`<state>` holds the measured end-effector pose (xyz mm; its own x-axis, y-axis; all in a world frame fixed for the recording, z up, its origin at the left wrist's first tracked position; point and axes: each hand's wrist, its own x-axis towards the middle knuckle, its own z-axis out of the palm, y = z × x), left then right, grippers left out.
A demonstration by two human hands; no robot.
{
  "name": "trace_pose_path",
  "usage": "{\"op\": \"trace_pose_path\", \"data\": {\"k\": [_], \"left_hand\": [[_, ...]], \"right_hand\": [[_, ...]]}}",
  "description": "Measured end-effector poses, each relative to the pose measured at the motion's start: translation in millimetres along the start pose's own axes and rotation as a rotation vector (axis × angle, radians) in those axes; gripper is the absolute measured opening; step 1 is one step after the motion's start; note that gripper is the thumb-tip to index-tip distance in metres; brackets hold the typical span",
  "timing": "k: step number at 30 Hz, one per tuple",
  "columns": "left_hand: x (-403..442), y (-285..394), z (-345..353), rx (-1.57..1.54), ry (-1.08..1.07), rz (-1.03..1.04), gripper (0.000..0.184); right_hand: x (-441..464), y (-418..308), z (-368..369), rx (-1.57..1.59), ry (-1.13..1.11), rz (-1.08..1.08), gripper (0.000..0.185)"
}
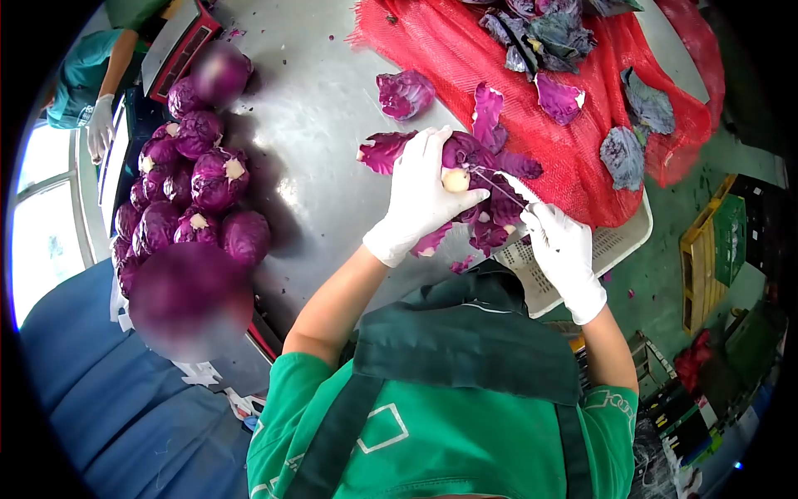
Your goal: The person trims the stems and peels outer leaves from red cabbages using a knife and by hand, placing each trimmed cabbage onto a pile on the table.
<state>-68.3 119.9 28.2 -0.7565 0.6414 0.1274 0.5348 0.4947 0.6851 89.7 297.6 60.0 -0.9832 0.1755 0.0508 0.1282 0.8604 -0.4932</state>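
Green shirt, gloved left hand cupped around red cabbage, right hand closed on knife

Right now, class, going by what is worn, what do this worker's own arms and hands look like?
The left hand and right hand each wear a close-fitting white glove ending around the wrist. The forearms are bare up to short green sleeves. The right sleeve carries a pale marking, too small to read. No cables show.
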Motion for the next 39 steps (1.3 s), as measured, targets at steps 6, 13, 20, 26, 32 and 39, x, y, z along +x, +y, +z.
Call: {"op": "trace_pose_path", "data": {"k": [6, 13, 20, 26, 32, 39], "left_hand": [[3.6, -2.2, 2.0, -0.002, -0.011, 0.02, 0.091], [3.5, -3.2, 3.2, 0.029, -0.041, -0.006, 0.091], [7.9, 2.1, 5.4, 0.032, -0.044, -0.082, 0.091], [-6.5, 3.9, 13.5, 0.083, -0.014, -0.038, 0.097], [-3.4, 0.6, 11.6, 0.049, -0.021, -0.035, 0.098], [-4.7, -7.7, -3.8, 0.011, -0.14, 0.043, 0.094]], "right_hand": [[0.0, -0.3, 2.3, -0.113, -0.018, -0.028, 0.02], [11.8, 5.6, 10.3, -0.246, 0.003, -0.012, 0.02], [18.3, 14.5, 17.4, -0.286, 0.058, 0.017, 0.017], [36.8, 67.5, 8.2, -0.224, 0.292, 0.35, 0.024], [70.6, -1.6, -3.7, 0.18, -0.135, 0.335, 0.052], [100.0, 21.0, 49.9, 0.935, -0.234, 0.17, 0.05]]}}
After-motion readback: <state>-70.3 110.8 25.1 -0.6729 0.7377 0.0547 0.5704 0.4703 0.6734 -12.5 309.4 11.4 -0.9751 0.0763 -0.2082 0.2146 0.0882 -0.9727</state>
